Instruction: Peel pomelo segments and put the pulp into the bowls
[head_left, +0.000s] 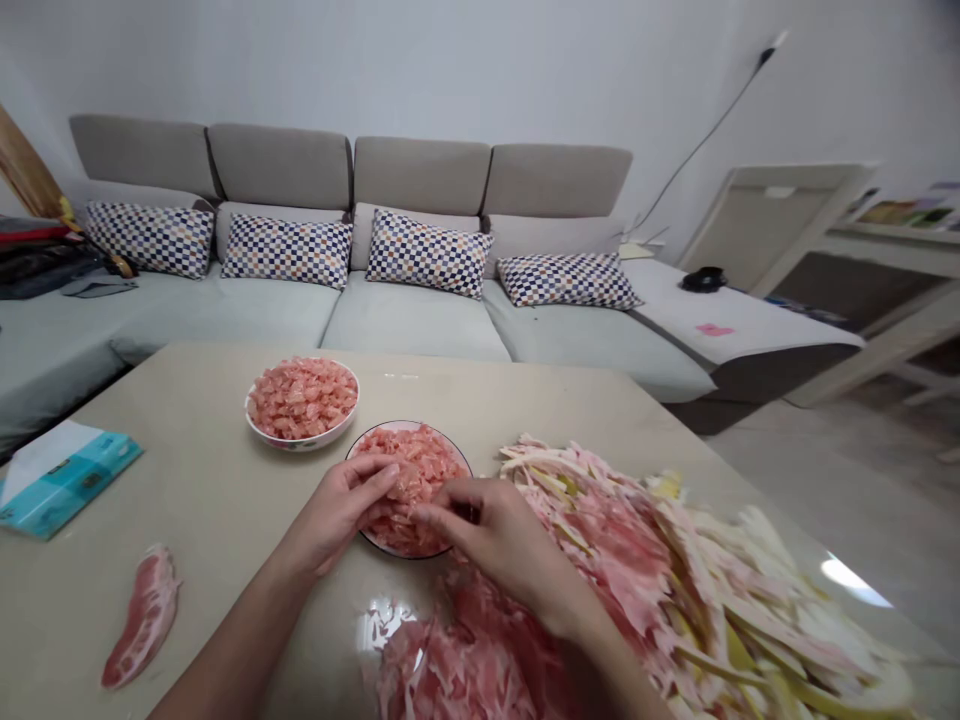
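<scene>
The pink pomelo pulp (420, 470) lies in a loose mound on a round white plate (409, 425), and both hands work directly over it. The left hand (337, 510) rests on the mound's left side, its fingers (379, 480) loosely curved and relaxed, not clenched. The right hand (499, 540) sits at about 3 o'clock on the plate, its fingers (450, 505) drawn together in a pinch near the rim; whether they grip a shred of pulp is hidden.

Just beside the plate at 10 o'clock, a white bowl (300, 445) is heaped with separated pulp (302, 398). A large pile of pink-and-cream pomelo membrane (615, 560) spreads from 3 to 5 o'clock, running under the right wrist, with more pink membrane (450, 660) at 6 o'clock.

On the beige desk (202, 480), a single pink pomelo segment (142, 615) lies at 8 o'clock, well apart from the plate, and a blue tissue packet (67, 475) lies at 9 o'clock. Beyond the desk, at 12 o'clock, stands a grey sofa (412, 320) with four checked cushions (285, 250).
</scene>
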